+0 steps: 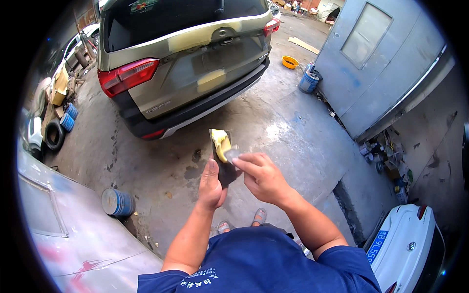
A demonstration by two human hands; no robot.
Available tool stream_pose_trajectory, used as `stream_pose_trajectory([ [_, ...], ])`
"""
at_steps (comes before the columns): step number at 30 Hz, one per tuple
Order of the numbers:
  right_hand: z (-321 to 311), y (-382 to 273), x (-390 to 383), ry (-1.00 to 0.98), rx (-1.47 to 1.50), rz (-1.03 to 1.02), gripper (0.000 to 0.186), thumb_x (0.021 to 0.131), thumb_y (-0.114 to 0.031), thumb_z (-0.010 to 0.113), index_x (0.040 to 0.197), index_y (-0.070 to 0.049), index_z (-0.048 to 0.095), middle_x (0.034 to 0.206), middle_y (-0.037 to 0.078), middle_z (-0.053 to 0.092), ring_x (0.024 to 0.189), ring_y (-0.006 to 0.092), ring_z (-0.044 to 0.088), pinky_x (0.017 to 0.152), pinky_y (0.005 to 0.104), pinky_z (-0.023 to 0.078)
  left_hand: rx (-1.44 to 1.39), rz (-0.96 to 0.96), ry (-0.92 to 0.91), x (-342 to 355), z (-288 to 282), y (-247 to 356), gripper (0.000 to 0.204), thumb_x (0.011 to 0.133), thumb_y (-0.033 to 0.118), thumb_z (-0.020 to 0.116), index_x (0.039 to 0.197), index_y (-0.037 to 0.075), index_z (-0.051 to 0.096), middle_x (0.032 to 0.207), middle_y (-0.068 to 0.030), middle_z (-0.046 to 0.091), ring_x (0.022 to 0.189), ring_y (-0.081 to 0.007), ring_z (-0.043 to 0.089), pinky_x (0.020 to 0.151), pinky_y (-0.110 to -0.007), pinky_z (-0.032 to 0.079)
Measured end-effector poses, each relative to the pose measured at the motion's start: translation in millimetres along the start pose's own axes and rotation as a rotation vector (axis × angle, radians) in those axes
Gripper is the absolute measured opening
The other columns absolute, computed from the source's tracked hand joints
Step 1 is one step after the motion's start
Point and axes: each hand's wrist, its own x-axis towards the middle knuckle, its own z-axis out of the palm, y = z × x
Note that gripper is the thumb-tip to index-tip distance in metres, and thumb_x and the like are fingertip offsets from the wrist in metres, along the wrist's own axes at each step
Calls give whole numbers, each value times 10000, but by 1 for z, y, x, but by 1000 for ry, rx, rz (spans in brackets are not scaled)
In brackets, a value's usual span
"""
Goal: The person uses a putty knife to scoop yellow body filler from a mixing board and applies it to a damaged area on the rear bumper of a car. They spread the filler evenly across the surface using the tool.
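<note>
Blue shirt (273,261) nearest; left hand (211,185) clasps dark board (225,173), yellow paste (221,140) yet heaped; right hand (264,178) pinches blurred grey piece (231,155); far tailgate (168,90) already carries pale patches (212,80).

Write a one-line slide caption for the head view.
The person's left grip holds a dark board bearing yellow paste; the right grip, a small blurred grey tool, behind an olive car.

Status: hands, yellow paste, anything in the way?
Left hand holding dark board; right hand gripping blurred tool. Yellow paste on board, tool at its edge. No obstruction seen there.
</note>
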Motion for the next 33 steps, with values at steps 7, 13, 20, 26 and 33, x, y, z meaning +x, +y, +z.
stream_pose_trajectory([
  [7, -9, -8, 21, 53, 53, -7, 432, 735, 75, 589, 1136, -65, 667, 1096, 138, 651, 981, 324, 612, 867, 391, 493, 384, 150, 56, -1, -13, 1, 568, 1032, 423, 388, 1478, 74, 340, 1258, -46, 548, 1045, -140, 552, 919, -320, 479],
  [13, -53, -10, 17, 20, 45, -265, 551, 651, 119, 589, 1148, -104, 673, 1133, 113, 637, 1009, 318, 599, 856, 390, 503, -282, -344, -190, -14, -21, 38, 654, 1005, 493, 359, 1505, 88, 243, 1419, -190, 439, 1270, -404, 469, 812, -539, 550],
  [20, -46, 24, 27, -10, 151, -322, 521, 640, 111, 604, 1109, -109, 670, 1148, 94, 628, 1026, 336, 585, 872, 406, 511, -506, -466, -463, -16, -24, 33, 708, 985, 529, 378, 1519, 101, 198, 1489, -225, 327, 1265, -572, 393, 780, -590, 555],
  [26, -56, 42, -23, 115, 1122, 434, 457, 838, 37, 606, 1283, -15, 516, 1198, 171, 621, 1100, 270, 626, 954, 386, 493, -226, -200, -239, -6, -3, 42, 669, 997, 511, 368, 1511, 103, 236, 1499, -175, 343, 1338, -502, 349, 908, -645, 480],
  [33, 2, 16, -27, -96, 1318, 786, 443, 883, -35, 628, 1282, 2, 441, 1101, 108, 627, 968, 154, 614, 856, 312, 511, 303, 107, -159, 2, -6, 7, 693, 997, 492, 421, 1472, 0, 312, 1450, -170, 435, 1305, -219, 445, 1094, -358, 332],
])
